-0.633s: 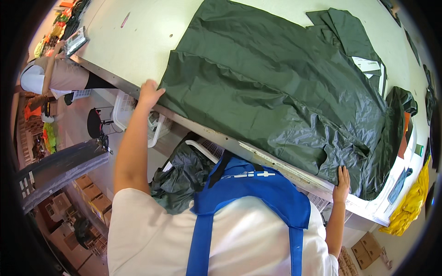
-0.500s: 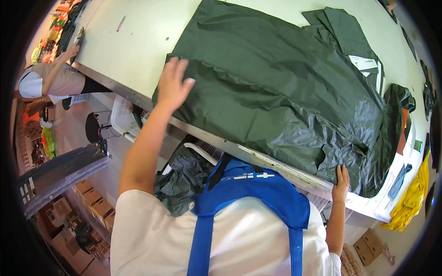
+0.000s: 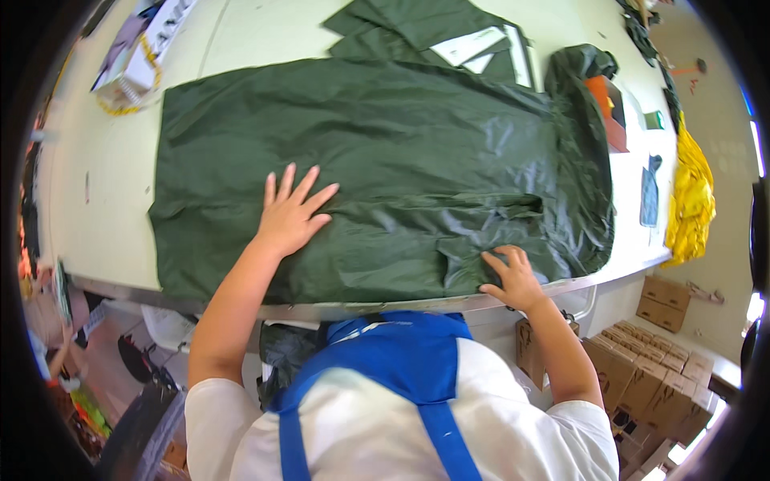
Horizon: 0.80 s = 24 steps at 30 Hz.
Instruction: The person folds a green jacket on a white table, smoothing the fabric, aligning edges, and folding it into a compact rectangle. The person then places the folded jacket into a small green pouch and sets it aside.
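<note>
Dark green garment (image 3: 385,136), white table (image 3: 112,216) beneath, left hand (image 3: 289,220) splayed flat on garment's left half, right hand (image 3: 517,280) unclenched, fingers bent, on its near right part

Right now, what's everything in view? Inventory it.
Cloth: one, dark green, across table
Table: one, white, beneath cloth
Papers: several, white, table's far side
Boxy item: one, orange, cloth's right end
Cylinder: one, green, table's right
Small cloth: one, blue, table's right
Sheeting: one, yellow, table's right end
Cartons: many, brown, lower right
Container: one, white, upper left
Clutter: uncounted, blurred, left rim
Apron: one, blue, worn
Shirt: one, white, worn
Left hand: one, bare, on cloth
Right hand: one, bare, on cloth's near side
</note>
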Motion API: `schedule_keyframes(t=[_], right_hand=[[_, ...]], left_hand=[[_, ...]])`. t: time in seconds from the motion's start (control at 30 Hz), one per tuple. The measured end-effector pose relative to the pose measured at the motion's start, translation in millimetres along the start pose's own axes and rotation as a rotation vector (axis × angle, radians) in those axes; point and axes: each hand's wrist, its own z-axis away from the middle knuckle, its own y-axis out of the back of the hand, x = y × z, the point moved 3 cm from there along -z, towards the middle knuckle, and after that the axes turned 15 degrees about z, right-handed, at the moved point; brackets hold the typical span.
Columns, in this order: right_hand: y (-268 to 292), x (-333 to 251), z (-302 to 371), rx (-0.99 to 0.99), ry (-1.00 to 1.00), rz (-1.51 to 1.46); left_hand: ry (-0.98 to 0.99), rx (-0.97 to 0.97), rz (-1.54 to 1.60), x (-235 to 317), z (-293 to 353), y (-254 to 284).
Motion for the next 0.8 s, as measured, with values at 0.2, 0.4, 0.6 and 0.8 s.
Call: schedule_keyframes(t=[0.2, 0.4, 0.6, 0.8], right_hand=[[63.1, 85.6, -55.9, -0.394, 0.083, -0.308], [158.4, 291.7, -213.6, 0.612, -0.298, 0.007], [147.4, 422.0, -362.1, 0.373, -0.819, -0.093], [94.9, 498.3, -379.2, 0.433, -0.926, -1.239]], left_hand=[[-0.001, 0.081, -0.025, -16.0, 23.0, 5.2], [-0.052, 0.034, 0.145, 78.3, -88.4, 7.3], [-0.507, 0.144, 0.451, 241.4, -313.1, -86.1], [-0.4, 0.132, 0.175, 280.9, -388.1, -154.9]])
